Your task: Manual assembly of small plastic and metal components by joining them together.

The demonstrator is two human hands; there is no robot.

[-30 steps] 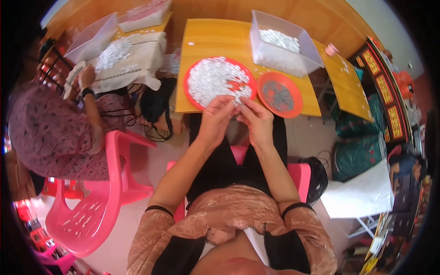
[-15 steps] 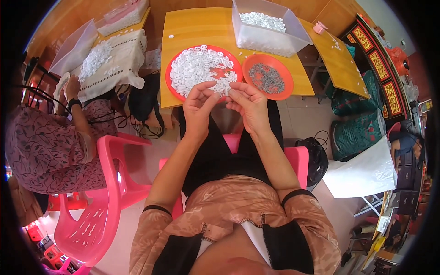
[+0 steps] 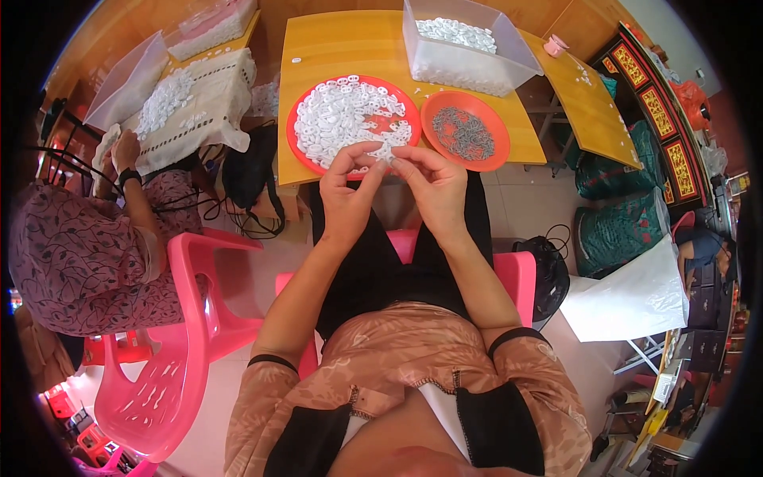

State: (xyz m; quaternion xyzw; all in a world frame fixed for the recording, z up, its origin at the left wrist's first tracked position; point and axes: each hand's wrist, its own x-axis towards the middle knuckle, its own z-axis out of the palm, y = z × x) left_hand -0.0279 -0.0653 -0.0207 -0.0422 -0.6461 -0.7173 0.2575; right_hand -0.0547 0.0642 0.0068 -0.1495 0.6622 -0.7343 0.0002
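My left hand and my right hand meet over the near edge of a red plate. Thumbs and fingertips of both pinch a small white plastic piece; its finer shape is partly covered by the fingers. Heaped on the plate are many white oval plastic pieces, some showing two holes. Just right of it, an orange-red bowl contains thin grey metal parts, too small to name surely.
A see-through bin of white pieces stands at the back of the yellow table. To the left, a co-worker handles something beside a cloth-covered table. A pink chair is at my left; a black bag lies right.
My hands have come together: the right hand moved slightly left, and its fingertips now meet the left hand's at the white piece. The plate and bowl have stayed in place.
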